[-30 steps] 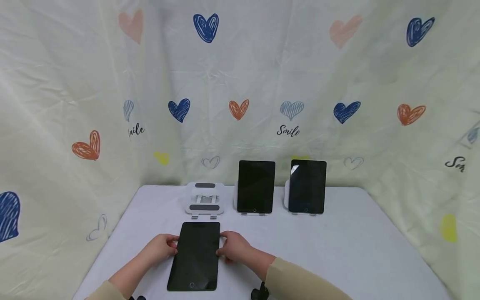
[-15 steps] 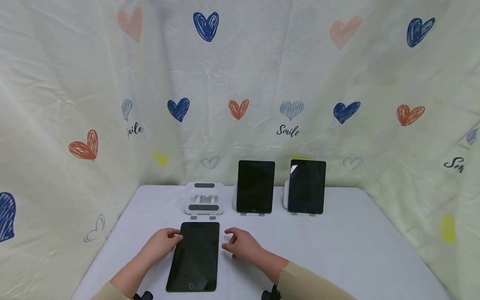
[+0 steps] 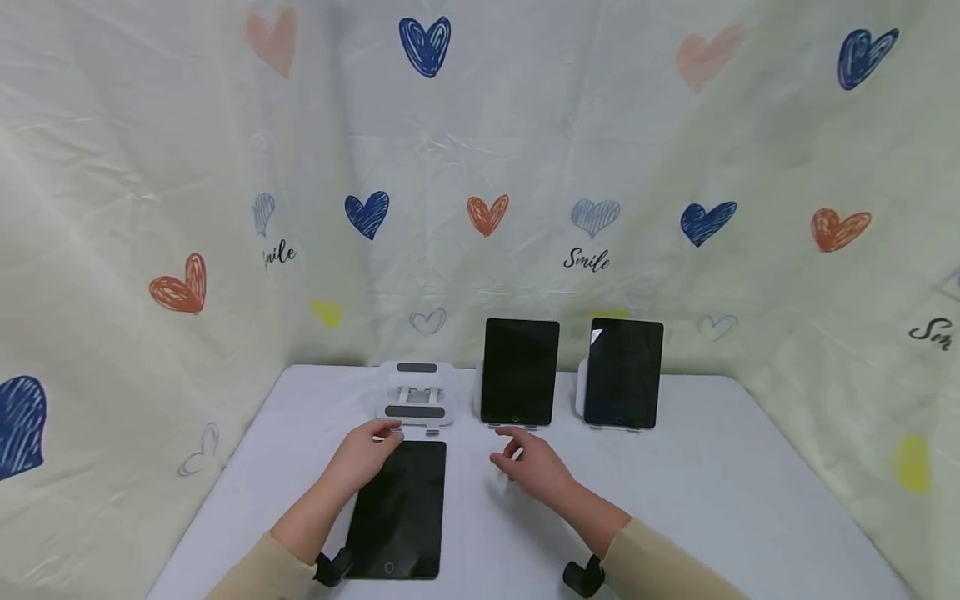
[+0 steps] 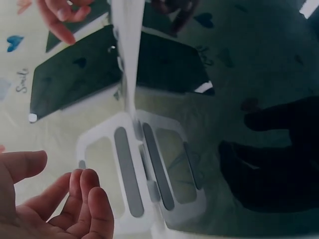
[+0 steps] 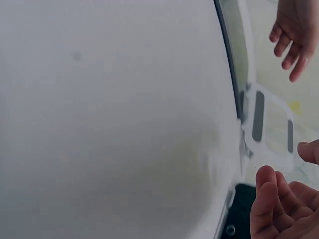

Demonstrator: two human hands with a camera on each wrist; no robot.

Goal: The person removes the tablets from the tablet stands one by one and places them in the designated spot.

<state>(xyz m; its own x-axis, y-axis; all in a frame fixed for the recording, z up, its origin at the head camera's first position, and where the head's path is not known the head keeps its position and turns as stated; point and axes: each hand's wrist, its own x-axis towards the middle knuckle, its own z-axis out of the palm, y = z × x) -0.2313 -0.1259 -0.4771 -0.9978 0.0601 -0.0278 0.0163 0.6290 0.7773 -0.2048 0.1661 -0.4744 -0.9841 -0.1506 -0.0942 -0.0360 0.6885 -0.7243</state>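
A black tablet (image 3: 405, 517) lies flat near the front of the table, its round button toward me. My left hand (image 3: 365, 457) is above its upper left corner; in the left wrist view the left hand (image 4: 65, 199) has loosely bent fingers with nothing between them. Just behind the tablet stands a white tablet stand (image 3: 415, 392) with grey pads and two small front hooks. To the tablet's right, my right hand (image 3: 536, 467) hovers over the table, fingers relaxed; the right wrist view shows the right hand (image 5: 284, 209) holding nothing.
Two more black tablets, a middle one (image 3: 520, 372) and a right one (image 3: 623, 374), rest upright on white stands at the back. Behind them hangs a curtain (image 3: 480, 125) printed with hearts. The white tabletop (image 3: 712, 500) stretches to the right.
Both hands have come off the front tablet's sides and moved forward and to the right, the left toward the empty stand. The tablet stays on the table.
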